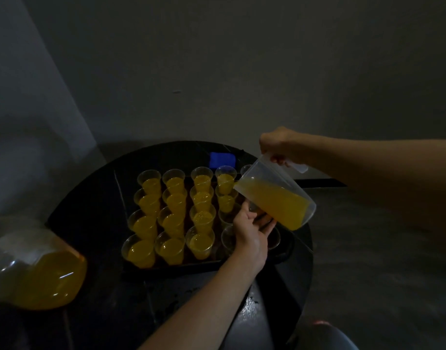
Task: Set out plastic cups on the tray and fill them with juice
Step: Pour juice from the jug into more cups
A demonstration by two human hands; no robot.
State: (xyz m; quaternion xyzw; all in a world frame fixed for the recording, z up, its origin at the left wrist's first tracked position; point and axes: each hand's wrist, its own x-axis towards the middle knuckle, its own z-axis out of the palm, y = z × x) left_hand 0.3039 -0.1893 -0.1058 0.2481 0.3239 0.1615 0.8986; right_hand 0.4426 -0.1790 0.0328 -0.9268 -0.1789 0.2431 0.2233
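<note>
A dark tray [171, 268] on a round black table holds several clear plastic cups. Most are filled with orange juice [201, 242]; a few on the right stand empty [227, 216]. My right hand [280, 145] grips the handle of a clear jug [277, 198] half full of juice. The jug is tilted, its spout over a filled cup [225, 201] in the fourth column. My left hand [252, 224] reaches under the jug at the tray's right side, thumb and fingers around a clear cup [253, 207] that is mostly hidden.
A large clear container of juice [40, 276] lies at the table's left edge. A blue sponge [222, 159] sits behind the tray. Another empty cup [274, 240] stands right of my left hand. Grey walls close off the back and left.
</note>
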